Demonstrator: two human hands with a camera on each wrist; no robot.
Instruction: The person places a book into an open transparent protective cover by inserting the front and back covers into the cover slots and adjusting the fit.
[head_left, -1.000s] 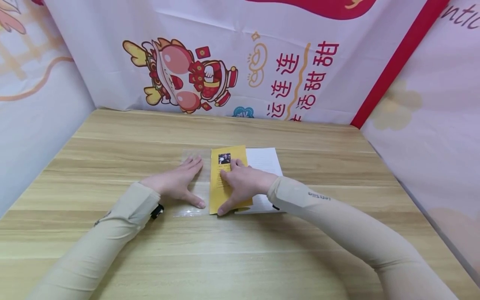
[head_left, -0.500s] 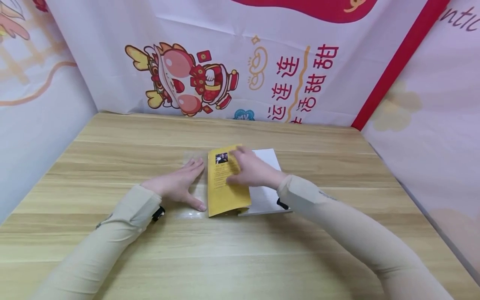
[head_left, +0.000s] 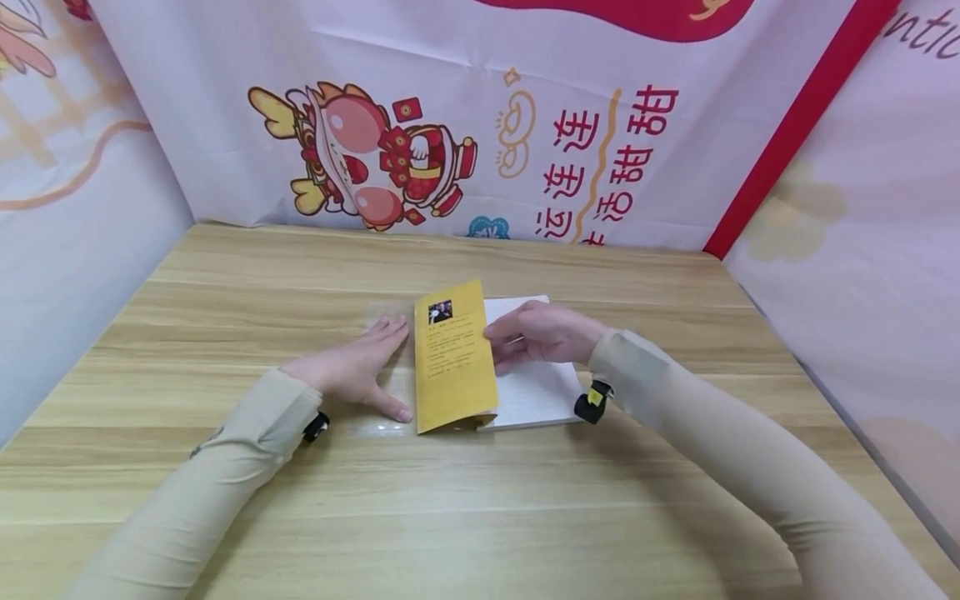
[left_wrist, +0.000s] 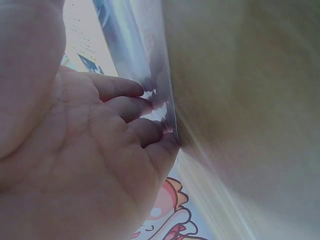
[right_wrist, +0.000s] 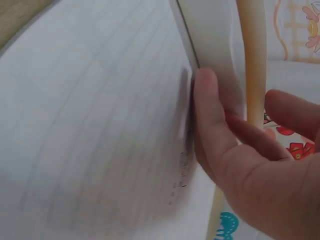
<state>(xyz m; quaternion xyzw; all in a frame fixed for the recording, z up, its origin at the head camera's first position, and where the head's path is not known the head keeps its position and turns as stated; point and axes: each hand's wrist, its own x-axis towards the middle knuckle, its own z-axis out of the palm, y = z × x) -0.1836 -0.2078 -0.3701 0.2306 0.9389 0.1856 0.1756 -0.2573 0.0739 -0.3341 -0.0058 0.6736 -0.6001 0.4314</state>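
Observation:
A book lies near the middle of the table, with a white lined page (head_left: pixel 536 396) showing. Its yellow cover flap (head_left: pixel 453 358), printed with a small photo and text, stands tilted up along its right edge. My right hand (head_left: pixel 547 332) holds that edge: in the right wrist view, digits lie on both sides of the flap (right_wrist: pixel 254 65), and one fingertip reaches into the fold beside the page (right_wrist: pixel 100 120). My left hand (head_left: pixel 352 367) rests with spread fingers on a clear plastic sheet (head_left: pixel 382 431) left of the flap. The left wrist view shows its fingertips against the shiny plastic (left_wrist: pixel 142 40).
The wood-grain table (head_left: pixel 315 517) extends around the book on all sides. A white cloth with a cartoon figure (head_left: pixel 375 154) hangs along its back edge, and pale printed cloths (head_left: pixel 862 275) stand at either side.
My right hand has moved off the top of the yellow flap to its right edge, and the flap has risen from lying nearly flat. The left hand stays in place.

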